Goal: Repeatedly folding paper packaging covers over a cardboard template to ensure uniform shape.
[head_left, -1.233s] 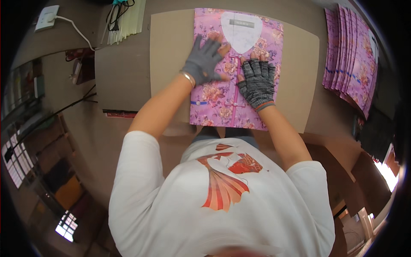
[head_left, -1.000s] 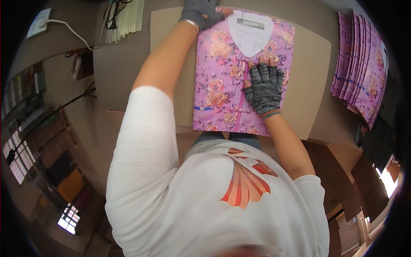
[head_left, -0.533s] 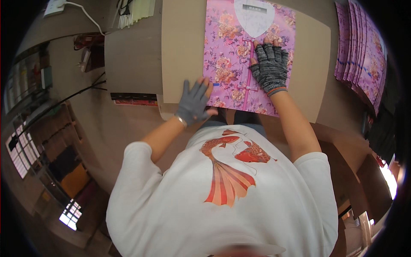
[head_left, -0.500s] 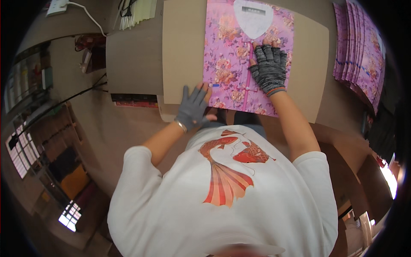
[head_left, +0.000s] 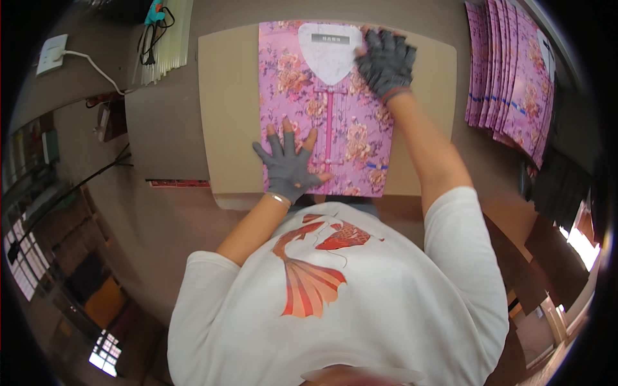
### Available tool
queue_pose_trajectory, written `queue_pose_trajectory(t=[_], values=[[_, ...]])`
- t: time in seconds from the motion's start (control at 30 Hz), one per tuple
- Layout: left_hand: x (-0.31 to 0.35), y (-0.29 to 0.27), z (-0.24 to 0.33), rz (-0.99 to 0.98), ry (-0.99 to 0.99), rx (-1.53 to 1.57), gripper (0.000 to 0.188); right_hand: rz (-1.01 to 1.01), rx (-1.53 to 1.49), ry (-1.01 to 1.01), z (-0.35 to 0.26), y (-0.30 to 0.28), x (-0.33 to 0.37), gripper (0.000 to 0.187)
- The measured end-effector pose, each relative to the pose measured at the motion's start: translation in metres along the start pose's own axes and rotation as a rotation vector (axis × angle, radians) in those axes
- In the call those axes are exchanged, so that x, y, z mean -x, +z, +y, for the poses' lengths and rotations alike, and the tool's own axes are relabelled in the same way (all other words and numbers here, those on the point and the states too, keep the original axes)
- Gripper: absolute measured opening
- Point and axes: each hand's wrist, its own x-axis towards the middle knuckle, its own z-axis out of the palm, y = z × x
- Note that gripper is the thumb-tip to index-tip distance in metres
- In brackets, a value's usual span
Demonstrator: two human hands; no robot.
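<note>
A flat pink floral piece (head_left: 357, 138), seemingly paper or card, lies before me. It has a white shield-shaped panel (head_left: 329, 55) with a dark label near its far end, and a magenta strip running down its middle. My left hand (head_left: 288, 167), in a grey fingerless glove, rests on its near left part with the fingers spread. At the far right edge, beside the white panel, my right hand (head_left: 387, 64) in a dark fingerless glove lies palm down. Its fingers are somewhat bent and slightly blurred, with nothing visible in them.
Under the floral piece is a tan board (head_left: 228, 116). An overlapping stack of similar floral pieces (head_left: 512, 83) lies at the right. At the far left are pale strips (head_left: 174, 48), a blue-handled tool (head_left: 154, 13) and a white power socket (head_left: 51, 56) with a cable.
My right hand has slid from the middle of the floral piece to its far right edge. My left hand has come from the left edge onto the piece. The whole view has shifted.
</note>
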Motion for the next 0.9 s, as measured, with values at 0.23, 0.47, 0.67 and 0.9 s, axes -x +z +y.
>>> queue_pose_trajectory(t=[0.23, 0.47, 0.67, 0.9], values=[[-0.004, 0.01, -0.002, 0.148, 0.076, 0.036, 0.12, -0.164, -0.014, 0.219, 0.047, -0.012, -0.112, 0.062], [-0.004, 0.011, -0.006, 0.213, 0.079, 0.042, 0.114, -0.171, -0.056, -0.318, 0.014, -0.037, 0.077, 0.059], [-0.002, -0.001, 0.0, 0.181, 0.076, -0.012, 0.108, -0.217, -0.275, -0.274, -0.017, -0.081, 0.282, 0.064], [0.031, 0.009, -0.05, 0.319, -0.052, 0.395, 0.085, -0.131, -0.679, 0.399, -0.044, -0.082, 0.337, 0.071]])
